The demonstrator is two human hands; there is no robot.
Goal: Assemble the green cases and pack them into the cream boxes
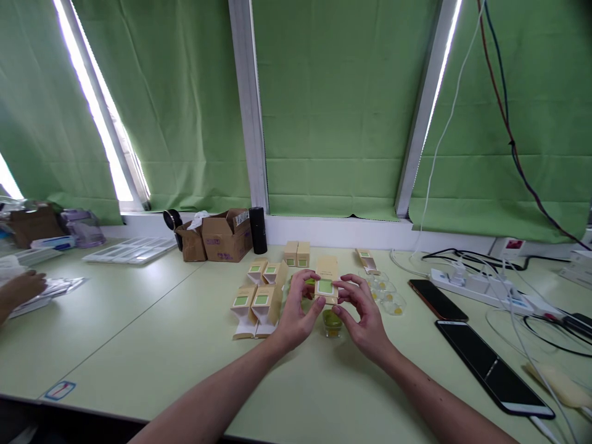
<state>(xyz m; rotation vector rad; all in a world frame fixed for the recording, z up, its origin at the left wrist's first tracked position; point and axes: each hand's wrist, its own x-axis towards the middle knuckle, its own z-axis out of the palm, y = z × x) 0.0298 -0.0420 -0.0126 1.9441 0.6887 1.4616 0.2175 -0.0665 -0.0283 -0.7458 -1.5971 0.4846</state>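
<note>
My left hand (296, 314) and my right hand (366, 317) hold a small beige carton (326, 291) between their fingertips, with a pale green square on its near face. Just below the carton, a small clear jar with green and yellow colouring (332, 323) stands on the table, close to my right thumb. Left of my left hand are several similar cartons (261, 300), some with flaps hanging out at the front. Two more cartons (296, 253) stand together farther back. Part of the space behind my fingers is hidden.
Clear round plastic pieces (393, 302) and another carton (367, 260) lie to the right. Two phones (494, 368) and a cabled power strip (481, 290) are farther right. Cardboard boxes (226, 235) and a black cylinder (258, 230) line the back. Another person's hand (23, 288) is far left.
</note>
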